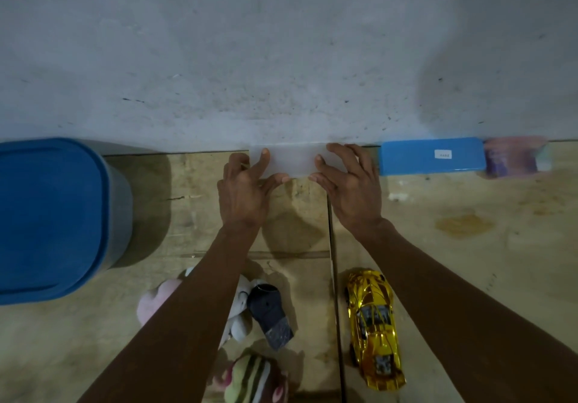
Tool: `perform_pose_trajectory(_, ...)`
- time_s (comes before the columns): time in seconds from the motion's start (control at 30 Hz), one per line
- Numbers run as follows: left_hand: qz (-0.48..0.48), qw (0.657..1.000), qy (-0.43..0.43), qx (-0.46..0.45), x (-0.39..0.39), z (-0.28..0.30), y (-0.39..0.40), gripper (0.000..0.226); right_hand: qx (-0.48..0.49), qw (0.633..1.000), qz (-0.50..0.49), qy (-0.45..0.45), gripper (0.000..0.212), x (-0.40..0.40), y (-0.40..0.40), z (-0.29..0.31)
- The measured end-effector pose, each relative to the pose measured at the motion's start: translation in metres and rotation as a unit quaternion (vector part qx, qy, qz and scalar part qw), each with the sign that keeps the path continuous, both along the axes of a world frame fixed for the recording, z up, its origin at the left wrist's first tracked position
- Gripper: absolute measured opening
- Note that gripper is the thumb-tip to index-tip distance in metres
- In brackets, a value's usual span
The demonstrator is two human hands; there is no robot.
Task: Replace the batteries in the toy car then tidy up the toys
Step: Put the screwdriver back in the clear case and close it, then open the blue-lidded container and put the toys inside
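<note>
A: Nearest the camera, what lies on the floor?

B: A striped plush (255, 379), a pale plush (240, 312) with a dark remote (270, 315) beside it, and the gold car (375, 327), resting on its wheels, right of a floor seam and well apart from both hands.

A: And the hands?

B: Both reach forward to a clear box (289, 160) at the foot of the wall (281, 43). The left hand (244, 193) pinches its left end, thumb on the near edge and a finger on top; the right hand (350, 190) grips the right end the same way.

A: Which step is this?

B: Likely fetching batteries or a tool, so the battery swap has hardly begun; the car looks untouched. Next, the box must be drawn clear of the wall and opened, which probably needs one hand to steady it.

A: Any writing?

B: A blue case (431, 155) beside the box carries a small white label, too blurred to read. A purple pack (516, 157) beyond is blurred as well. A blue bin (53, 218) stands left.
</note>
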State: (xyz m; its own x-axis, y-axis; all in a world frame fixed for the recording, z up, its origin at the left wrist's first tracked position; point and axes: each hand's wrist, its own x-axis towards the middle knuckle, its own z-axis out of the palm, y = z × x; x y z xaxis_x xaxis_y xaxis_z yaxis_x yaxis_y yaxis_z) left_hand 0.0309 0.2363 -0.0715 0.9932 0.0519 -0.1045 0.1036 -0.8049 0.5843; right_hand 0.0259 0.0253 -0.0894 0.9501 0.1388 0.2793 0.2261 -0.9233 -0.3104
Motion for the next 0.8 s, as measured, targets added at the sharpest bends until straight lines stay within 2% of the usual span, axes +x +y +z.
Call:
perform_pose_trajectory(0.17,0.028,0.996,0.068,0.053,0.003,0.017,-0.008,0.058,-0.031,0.998,-0.026,0.053,0.029,-0.002,0.011,0.021)
perform_pose_trajectory(0.3,0.016,0.987,0.106,0.117,-0.001,0.04,-0.016,0.06,-0.047,0.984,-0.061,0.162,0.038,-0.004,0.018,0.051)
perform_pose_trajectory(0.4,0.021,0.994,0.073,0.074,-0.022,0.052,-0.01,0.063,0.049,0.985,-0.056,0.155,0.042,-0.024,0.02,0.069)
perform_pose_trajectory(0.47,0.034,0.999,0.027,0.016,-0.044,0.06,-0.003,0.056,0.135,0.977,-0.072,0.15,0.039,-0.047,0.022,0.081)
perform_pose_trajectory(0.57,0.046,0.997,-0.036,-0.04,-0.083,0.075,0.011,0.048,0.209,0.963,-0.076,0.149,0.034,-0.092,0.026,0.094)
perform_pose_trajectory(0.7,0.064,0.994,-0.071,-0.049,-0.145,0.095,0.029,0.045,0.285,0.946,-0.059,0.142,0.029,-0.154,0.039,0.106)
perform_pose_trajectory(0.8,0.076,0.994,-0.07,-0.032,-0.19,0.105,0.043,0.042,0.308,0.937,-0.052,0.154,0.028,-0.193,0.054,0.111)
